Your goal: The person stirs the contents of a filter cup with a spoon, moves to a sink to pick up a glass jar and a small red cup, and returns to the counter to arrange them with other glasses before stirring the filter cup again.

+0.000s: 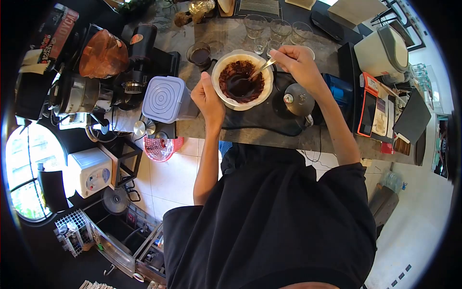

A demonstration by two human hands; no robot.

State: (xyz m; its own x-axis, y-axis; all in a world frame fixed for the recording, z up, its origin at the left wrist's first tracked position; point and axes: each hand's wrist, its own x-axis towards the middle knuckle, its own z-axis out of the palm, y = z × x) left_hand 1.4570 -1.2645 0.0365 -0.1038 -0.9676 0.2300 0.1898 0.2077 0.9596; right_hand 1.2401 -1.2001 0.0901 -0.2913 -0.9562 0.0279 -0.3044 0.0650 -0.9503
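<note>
A white paper filter [219, 72] lines a round dripper and holds dark, wet coffee [240, 84]. My right hand [294, 62] pinches the handle of a metal spoon [262, 68], whose lower end dips into the coffee. Against the left side of the dripper rests my left hand [210, 98], its thumb pointing up by the rim; how its other fingers lie is partly hidden. Just right of the dripper stands a kettle [299, 101] with a round gauge on its lid. Behind my left hand is a glass with dark liquid [199, 55].
A lidded purple container [166, 98] stands left of my left hand. Several clear glasses [279, 31] are at the back. Grinders [139, 62] line the left side. A black cable [260, 128] runs along the table's front edge [231, 137]. At the right lies a red-edged tablet [368, 108].
</note>
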